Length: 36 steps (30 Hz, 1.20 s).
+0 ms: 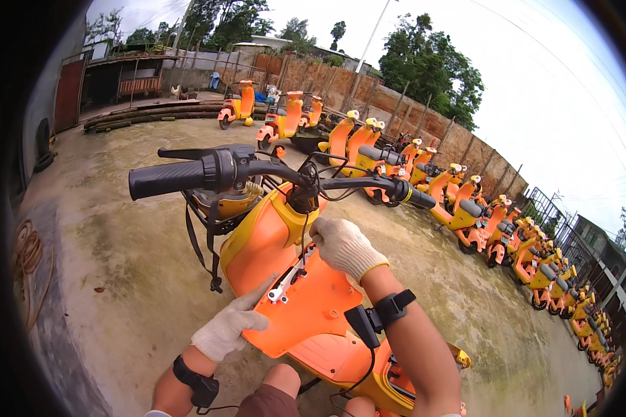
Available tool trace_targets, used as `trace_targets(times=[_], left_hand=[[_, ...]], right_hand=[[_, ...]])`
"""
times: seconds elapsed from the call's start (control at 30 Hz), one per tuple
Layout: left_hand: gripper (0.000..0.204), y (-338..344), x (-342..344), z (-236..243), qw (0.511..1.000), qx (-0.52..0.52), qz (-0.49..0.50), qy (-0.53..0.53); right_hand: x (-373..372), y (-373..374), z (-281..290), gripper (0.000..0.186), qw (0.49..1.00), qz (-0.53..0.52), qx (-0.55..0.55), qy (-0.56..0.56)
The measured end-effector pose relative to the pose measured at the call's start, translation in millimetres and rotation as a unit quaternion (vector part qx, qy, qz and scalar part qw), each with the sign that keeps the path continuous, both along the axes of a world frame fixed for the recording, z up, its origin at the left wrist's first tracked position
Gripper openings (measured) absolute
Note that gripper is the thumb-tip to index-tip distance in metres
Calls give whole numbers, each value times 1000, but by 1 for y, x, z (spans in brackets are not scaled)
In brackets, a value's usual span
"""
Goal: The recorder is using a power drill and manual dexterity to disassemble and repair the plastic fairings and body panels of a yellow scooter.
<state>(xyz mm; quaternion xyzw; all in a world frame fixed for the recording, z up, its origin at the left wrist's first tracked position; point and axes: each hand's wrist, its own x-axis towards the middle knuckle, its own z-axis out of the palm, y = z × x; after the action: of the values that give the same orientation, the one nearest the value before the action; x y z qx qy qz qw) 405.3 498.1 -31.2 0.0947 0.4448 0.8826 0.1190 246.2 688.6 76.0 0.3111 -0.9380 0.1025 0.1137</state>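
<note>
An orange plastic panel leans tilted in front of the scooter's orange and yellow front body. A white metal strip with black fittings lies along its upper left side. My left hand, in a knitted off-white glove, grips the panel's left edge. My right hand, gloved too, is closed at the panel's upper edge, beside a thin black cable running down from the steering column. What its fingertips hold is hidden.
Black handlebars cross above the panel, with a ribbed grip at left. Many orange and yellow scooters stand in rows on the right. A coiled hose lies by the left wall. Stacked logs lie at the back.
</note>
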Motion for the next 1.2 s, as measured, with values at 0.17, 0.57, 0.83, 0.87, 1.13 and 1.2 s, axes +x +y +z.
trace_targets(times=[0.17,0.57,0.83,0.87,1.13,1.2], left_hand=[[90,-5,-4,-9,1000,15,-1,-8],[15,-65,-20,-58,995,-13,98,-1],[50,-132,-44,-80,985,-7,159,-72],[50,-140,-47,-82,984,-8,160,-72],[40,-163,-23,-67,986,-48,162,11],[59,-134,-16,-53,990,37,138,0]], right_hand=[[-1,4,-7,16,998,46,35,32],[19,38,-44,23,823,-124,-505,-227],[40,71,-109,40,642,-111,-621,-436],[46,70,-106,47,710,-134,-544,-427],[60,25,-99,34,803,-42,-341,-486],[58,23,-116,29,790,-42,-387,-474]])
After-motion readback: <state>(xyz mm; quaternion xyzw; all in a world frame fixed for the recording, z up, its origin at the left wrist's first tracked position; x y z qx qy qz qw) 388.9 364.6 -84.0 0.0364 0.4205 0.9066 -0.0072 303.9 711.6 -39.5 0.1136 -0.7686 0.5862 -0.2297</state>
